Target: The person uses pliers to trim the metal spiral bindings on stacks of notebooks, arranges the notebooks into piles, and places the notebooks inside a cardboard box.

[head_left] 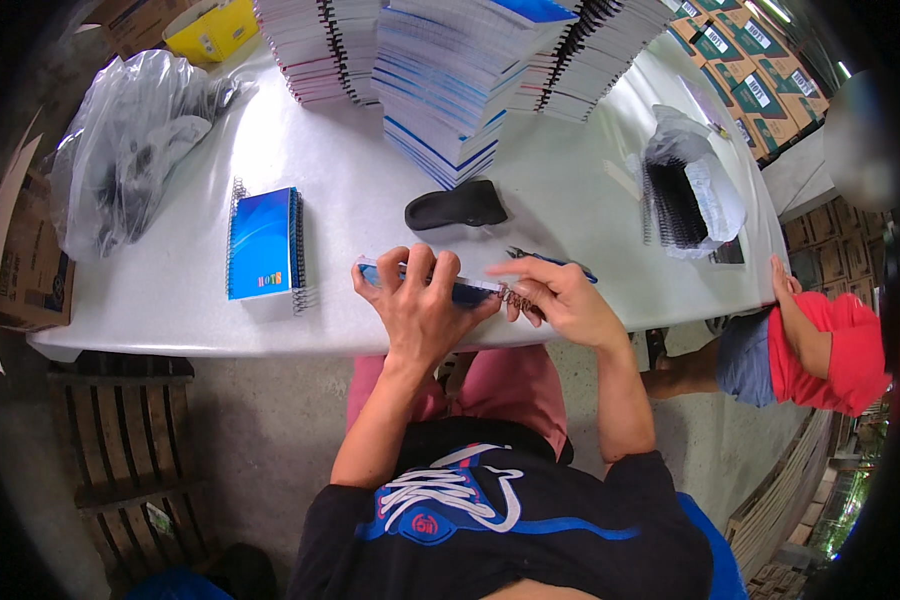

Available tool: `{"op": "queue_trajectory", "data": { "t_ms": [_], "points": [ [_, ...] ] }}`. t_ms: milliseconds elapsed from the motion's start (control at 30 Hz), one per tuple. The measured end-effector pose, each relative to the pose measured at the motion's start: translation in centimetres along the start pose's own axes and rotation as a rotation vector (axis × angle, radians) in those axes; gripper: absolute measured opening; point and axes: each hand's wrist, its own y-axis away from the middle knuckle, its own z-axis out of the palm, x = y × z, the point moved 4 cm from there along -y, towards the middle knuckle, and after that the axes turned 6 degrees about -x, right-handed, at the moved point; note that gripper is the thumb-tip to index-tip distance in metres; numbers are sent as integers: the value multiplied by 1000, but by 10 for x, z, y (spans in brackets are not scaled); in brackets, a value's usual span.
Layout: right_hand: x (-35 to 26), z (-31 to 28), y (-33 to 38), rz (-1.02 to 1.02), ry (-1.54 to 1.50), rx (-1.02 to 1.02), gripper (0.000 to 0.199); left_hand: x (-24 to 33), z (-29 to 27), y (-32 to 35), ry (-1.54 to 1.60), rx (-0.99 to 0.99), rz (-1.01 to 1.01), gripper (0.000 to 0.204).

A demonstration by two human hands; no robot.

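My left hand grips a small blue notebook on edge at the table's near side, fingers over its top and thumb toward its right end. At that end a dark wire coil sticks out, and my right hand pinches it between thumb and fingers. Just behind the right hand lie pliers with blue handles, partly hidden by the fingers. A black, rounded, shoe-shaped object rests farther back. To the left, blue spiral notebooks lie stacked, coils showing on both sides.
Tall stacks of blue-edged page blocks stand at the table's back. A clear plastic bag sits far left beside a cardboard box. At right, a plastic bag holds black coils. A person in red stands at the right edge.
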Motion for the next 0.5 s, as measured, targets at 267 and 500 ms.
{"op": "queue_trajectory", "data": {
  "t_ms": [267, 500],
  "points": [
    [-11, 1, 6, -366, 407, 271, 23, -8, -1, 3, 4, -19, -32, 68],
    [-5, -14, -22, 60, 307, -147, 23, -11, -5, 2, -3, -108, -2, 68]
  ]
}}
